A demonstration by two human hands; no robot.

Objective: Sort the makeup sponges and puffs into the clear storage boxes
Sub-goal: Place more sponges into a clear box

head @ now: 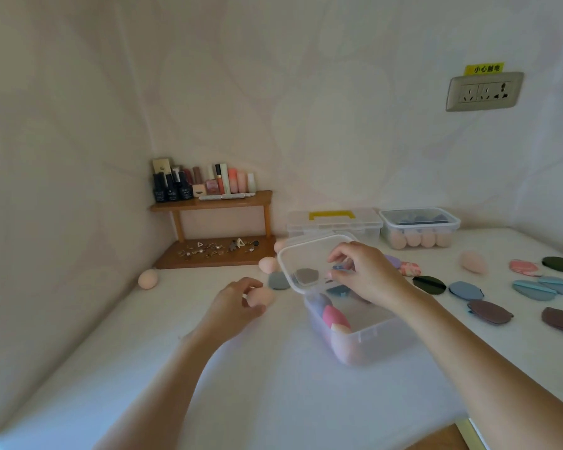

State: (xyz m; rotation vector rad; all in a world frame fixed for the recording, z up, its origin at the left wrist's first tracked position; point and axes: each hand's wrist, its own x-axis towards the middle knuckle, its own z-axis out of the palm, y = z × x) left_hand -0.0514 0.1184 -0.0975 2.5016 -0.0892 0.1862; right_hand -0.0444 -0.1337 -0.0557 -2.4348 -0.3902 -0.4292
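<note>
My right hand (361, 271) pinches the clear lid (293, 254) and holds it tilted above the open clear box (381, 332), which contains pink and purple sponges (335, 316) and blue puffs. My left hand (238, 300) grips a peach egg sponge (263, 295) on the white table, left of the box. More peach sponges (148, 279) lie to the left and behind the lid. Flat puffs (489, 311) in blue, brown, green and pink lie spread out at the right.
At the back stand a lidded clear box (420, 219) packed with peach sponges and puffs, and a clear case with a yellow handle (333, 220). A wooden shelf (215, 203) with cosmetics and jewellery fills the back left corner. A wall socket (483, 92) is upper right.
</note>
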